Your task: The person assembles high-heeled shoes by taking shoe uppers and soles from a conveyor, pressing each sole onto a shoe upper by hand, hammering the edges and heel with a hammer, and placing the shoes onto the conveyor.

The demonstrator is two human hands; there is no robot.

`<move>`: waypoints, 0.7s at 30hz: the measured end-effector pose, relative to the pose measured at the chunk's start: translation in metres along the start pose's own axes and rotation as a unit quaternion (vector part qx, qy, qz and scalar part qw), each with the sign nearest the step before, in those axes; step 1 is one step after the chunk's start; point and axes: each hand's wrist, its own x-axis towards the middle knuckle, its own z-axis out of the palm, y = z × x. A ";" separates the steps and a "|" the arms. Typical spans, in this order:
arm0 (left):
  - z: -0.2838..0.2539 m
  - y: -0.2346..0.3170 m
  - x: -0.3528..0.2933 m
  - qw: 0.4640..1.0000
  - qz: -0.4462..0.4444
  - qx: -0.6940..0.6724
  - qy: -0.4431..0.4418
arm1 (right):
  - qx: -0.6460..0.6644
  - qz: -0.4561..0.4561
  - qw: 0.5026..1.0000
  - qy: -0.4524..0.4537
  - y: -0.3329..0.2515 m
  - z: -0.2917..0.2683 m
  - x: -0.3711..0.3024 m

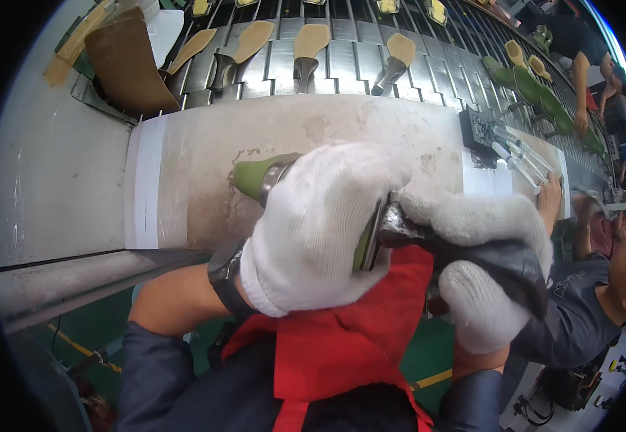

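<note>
My left hand [324, 223], in a white knit glove, is closed around a green shoe last [252, 178] over the pale worktable. A dark metallic band [274, 180] shows on the last by its left end. My right hand [497, 216], gloved too, grips a black elongated piece [500, 263] with fingers above and thumb below. The shiny, rough dark end of that piece [397, 225] meets the near side of the last, beside my left fingers. Its exact kind I cannot make out. My gloves hide most of the last.
Beyond the worktable [205, 137] runs a slatted metal conveyor [345, 68] carrying several beige insoles [313, 39] with dark heel ends. A brown curved sheet [126, 68] stands at far left. At right lie a black block [480, 133] and syringes [522, 155], near a co-worker's hand [549, 200]; more green lasts [536, 93] lie beyond.
</note>
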 end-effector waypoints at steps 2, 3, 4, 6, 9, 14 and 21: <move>0.005 -0.003 -0.013 0.999 0.029 0.032 0.028 | 0.003 -0.040 0.998 -0.042 0.005 -0.002 0.012; 0.004 0.001 -0.016 0.999 0.030 0.030 0.018 | 0.005 -0.037 0.998 -0.043 0.010 -0.006 0.016; 0.005 0.004 -0.023 0.999 0.027 0.030 0.016 | 0.068 -0.072 0.987 -0.130 0.018 -0.010 0.019; 0.009 0.009 -0.042 0.994 0.046 0.088 0.039 | 0.087 -0.095 0.965 -0.228 0.021 -0.013 0.011; 0.004 -0.005 -0.086 0.988 0.024 0.152 -0.019 | 0.159 -0.059 0.971 -0.168 0.069 0.010 -0.008; 0.025 -0.045 -0.123 0.938 0.031 0.341 0.059 | 0.264 0.141 0.952 -0.061 0.160 0.042 -0.039; 0.028 -0.050 -0.130 0.937 0.017 0.344 0.053 | 0.294 0.115 0.946 -0.072 0.174 0.043 -0.027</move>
